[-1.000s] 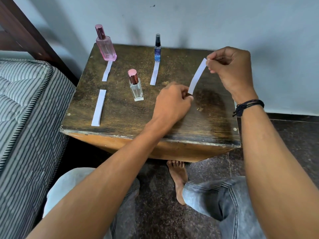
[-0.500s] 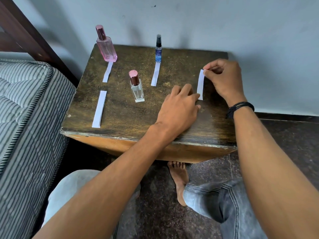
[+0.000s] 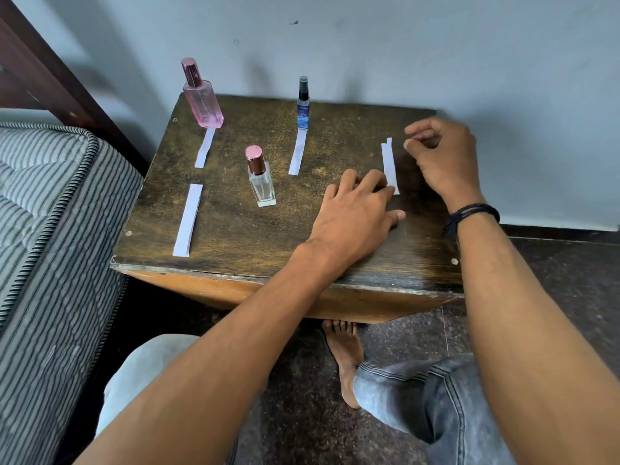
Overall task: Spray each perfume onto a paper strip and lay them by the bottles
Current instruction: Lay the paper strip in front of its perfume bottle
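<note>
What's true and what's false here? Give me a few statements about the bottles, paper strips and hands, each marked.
1. The pink perfume bottle lies on its side. False: it stands upright.
2. A paper strip lies in front of the blue spray bottle. True.
3. The clear bottle has no cap. False: a rose-gold cap sits on it.
4. The right hand pinches the rightmost strip. False: it holds nothing.
5. The left hand reaches the rightmost strip's near end. True.
</note>
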The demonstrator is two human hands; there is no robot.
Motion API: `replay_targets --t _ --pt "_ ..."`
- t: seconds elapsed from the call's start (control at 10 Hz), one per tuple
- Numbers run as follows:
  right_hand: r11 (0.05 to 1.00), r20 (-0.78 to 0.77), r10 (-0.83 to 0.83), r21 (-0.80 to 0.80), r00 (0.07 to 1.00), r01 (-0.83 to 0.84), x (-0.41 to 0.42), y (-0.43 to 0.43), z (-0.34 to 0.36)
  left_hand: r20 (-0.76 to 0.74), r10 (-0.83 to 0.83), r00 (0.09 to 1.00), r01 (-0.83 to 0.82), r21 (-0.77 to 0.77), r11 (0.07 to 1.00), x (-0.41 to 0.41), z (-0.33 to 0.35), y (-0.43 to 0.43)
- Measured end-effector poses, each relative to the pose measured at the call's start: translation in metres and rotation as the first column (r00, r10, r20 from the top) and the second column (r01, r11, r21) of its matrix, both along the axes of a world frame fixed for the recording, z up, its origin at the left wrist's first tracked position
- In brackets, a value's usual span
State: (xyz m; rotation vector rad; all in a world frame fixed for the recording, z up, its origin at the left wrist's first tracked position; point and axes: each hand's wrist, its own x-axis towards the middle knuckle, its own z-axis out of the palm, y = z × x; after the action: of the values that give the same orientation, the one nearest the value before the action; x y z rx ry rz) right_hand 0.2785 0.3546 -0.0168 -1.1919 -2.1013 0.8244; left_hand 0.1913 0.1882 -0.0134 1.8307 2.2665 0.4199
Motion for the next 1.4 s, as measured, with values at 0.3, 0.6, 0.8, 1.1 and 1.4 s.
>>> replay_targets --t 0.3,0.6,0.8,1.1,1.4 --pt "0.988 0.148 0.138 0.042 0.979 -0.146 -0.0006 -0.0043 0.0044 0.017 0.021 1.0 -0.021 0.008 1.0 0.0016 0.0 0.0031" --pt "0.988 0.266 0.119 0.064 0.957 -0.141 -0.0019 -0.0047 0.0004 0.044 0.021 0.999 -0.021 0.013 1.0 -0.0023 -0.0009 0.0067" --pt "0.99 0.265 0.111 0.06 0.958 -0.131 -0.0007 -0.005 0.0028 0.041 0.016 0.999 -0.016 0.004 1.0 -0.0026 -0.0008 0.0068" --pt "0.994 0.26 0.095 0.035 0.961 -0.108 -0.0008 -0.005 0.0028 0.021 0.026 0.999 -0.025 -0.007 1.0 -0.0003 -0.0011 0.0075" --pt "0.991 0.271 0.115 0.033 0.956 -0.129 0.0003 -0.0024 0.0007 0.036 0.031 0.999 -0.031 -0.001 1.0 -0.0004 -0.0017 0.0086"
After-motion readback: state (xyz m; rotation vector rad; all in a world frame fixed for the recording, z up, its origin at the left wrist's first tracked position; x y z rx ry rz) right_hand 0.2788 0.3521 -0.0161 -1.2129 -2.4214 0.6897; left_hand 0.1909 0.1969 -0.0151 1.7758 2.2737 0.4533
